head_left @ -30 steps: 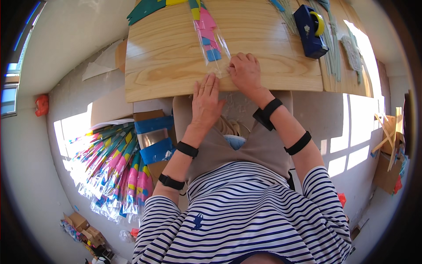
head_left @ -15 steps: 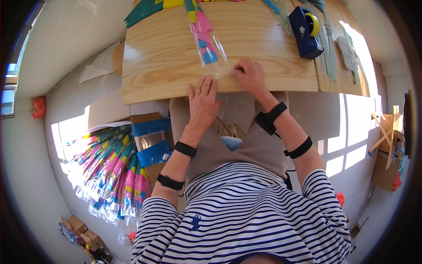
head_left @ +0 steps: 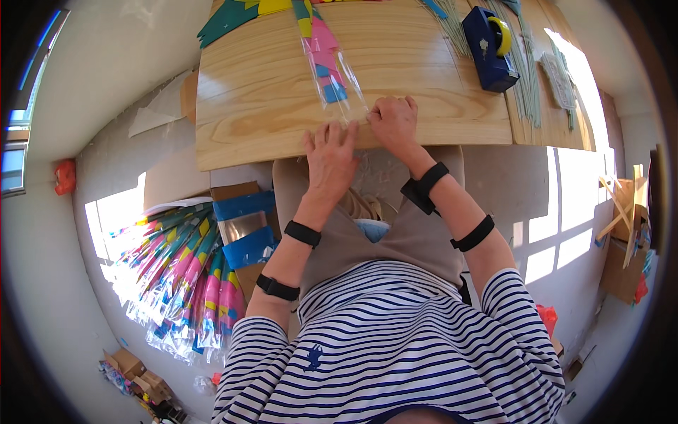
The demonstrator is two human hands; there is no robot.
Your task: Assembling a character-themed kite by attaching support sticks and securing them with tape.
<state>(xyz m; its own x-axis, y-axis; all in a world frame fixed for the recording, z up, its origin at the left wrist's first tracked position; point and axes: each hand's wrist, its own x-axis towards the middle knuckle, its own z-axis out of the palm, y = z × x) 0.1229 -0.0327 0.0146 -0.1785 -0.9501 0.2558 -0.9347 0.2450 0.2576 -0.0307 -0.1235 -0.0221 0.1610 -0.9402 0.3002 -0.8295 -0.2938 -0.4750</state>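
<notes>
A long clear plastic bag (head_left: pixel 355 83) lies on the wooden table, its near end at my fingers. Inside it is a folded colourful piece (head_left: pixel 325 60), pink and blue near me, yellow and green farther off. My left hand (head_left: pixel 329 159) is at the table's near edge, its fingers bent and somewhat apart, fingertips resting at the bag's near end; the thumb is hard to make out. My right hand (head_left: pixel 397 126) is closed in a pinch at the bag's right near corner. Exactly how much plastic lies between those fingers is hidden.
On the table (head_left: pixel 247 106), a blue tape dispenser (head_left: pixel 487 60) with yellow tape stands at right, near thin pale sticks (head_left: pixel 526 92) and a clear plastic box (head_left: pixel 556 81). At left below are many bagged colourful pieces (head_left: pixel 180 268) and a cardboard box (head_left: pixel 244 212) with blue tape.
My right hand has moved slightly left, closer to the bag's corner. The left hand's fingers, flatter before, are now more bent, and that hand has shifted a little to the right.
</notes>
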